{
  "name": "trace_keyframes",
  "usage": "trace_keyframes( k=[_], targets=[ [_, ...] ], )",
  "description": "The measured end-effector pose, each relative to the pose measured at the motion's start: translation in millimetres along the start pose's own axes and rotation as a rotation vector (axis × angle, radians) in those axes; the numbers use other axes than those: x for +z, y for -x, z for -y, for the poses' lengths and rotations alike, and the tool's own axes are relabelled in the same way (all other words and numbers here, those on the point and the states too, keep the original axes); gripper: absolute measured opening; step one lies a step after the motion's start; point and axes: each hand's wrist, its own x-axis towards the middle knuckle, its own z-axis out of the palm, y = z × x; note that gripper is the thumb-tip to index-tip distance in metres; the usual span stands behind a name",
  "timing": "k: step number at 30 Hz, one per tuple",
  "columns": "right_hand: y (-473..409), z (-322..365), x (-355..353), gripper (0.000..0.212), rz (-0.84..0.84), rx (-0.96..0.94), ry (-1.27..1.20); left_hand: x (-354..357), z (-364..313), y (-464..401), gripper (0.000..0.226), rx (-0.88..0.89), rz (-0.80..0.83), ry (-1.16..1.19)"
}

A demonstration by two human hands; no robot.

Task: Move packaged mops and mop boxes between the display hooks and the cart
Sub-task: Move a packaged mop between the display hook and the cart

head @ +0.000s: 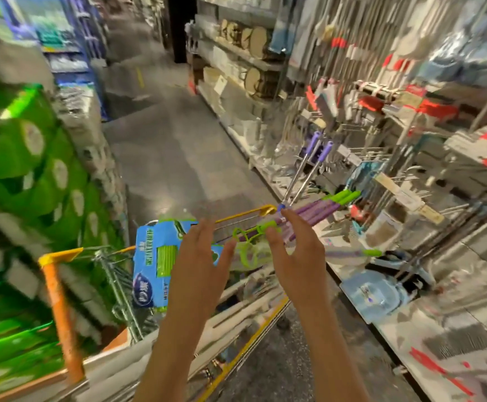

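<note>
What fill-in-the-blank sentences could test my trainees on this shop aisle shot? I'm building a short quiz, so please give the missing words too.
1. Both hands, the left hand and the right hand, are held out with fingers ____ above the cart.
2. The mop box in the cart is mostly ____ in colour.
3. The packaged mops lie across the cart's rim with their handles pointing toward the person's ____.
4. The cart's corner post is ____.

Missing words: open; blue; right; orange

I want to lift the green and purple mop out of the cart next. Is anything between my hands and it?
Nothing visible is. Both the left hand and right hand hover open just above the mop, which lies on top of the cart, beside the blue mop box.
</note>
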Motion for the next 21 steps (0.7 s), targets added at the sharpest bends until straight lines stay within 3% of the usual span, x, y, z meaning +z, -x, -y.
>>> trace_keyframes(
  k=[8,14,17,21],
  targets=[
    [-60,-78,46,0.055,0.203,0.082,0.019,72,27,-42,0.087,-0.281,0.076,0.176],
    [-113,-155,77,0.052,0.430,0.108,0.076,146,41,-69,0.054,-0.525,0.059,0.257],
    [-133,-193,96,0.055,0.577,0.114,0.128,185,50,-76,0.071,-0.669,0.018,0.331],
    [-147,-229,120,0.061,0.779,0.079,0.192,229,66,-77,0.064,-0.891,-0.089,0.442]
  ],
)
